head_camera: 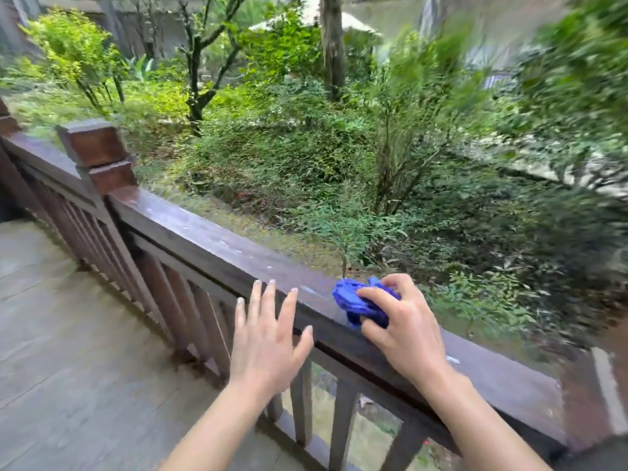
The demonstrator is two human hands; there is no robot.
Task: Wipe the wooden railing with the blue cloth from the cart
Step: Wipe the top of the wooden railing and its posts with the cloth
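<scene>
The right hand (404, 321) hides most of the blue cloth (353, 300) — only its left part shows. The wooden railing (204, 239) is cut off at both edges, and the far right foliage (560, 96) is smeared — leaves indistinct

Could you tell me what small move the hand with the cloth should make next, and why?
Probably slide the right hand and its bunched blue cloth up the railing toward the post: pale specks show on that stretch of rail top. The open left hand lies in the way and should shift first.
</scene>
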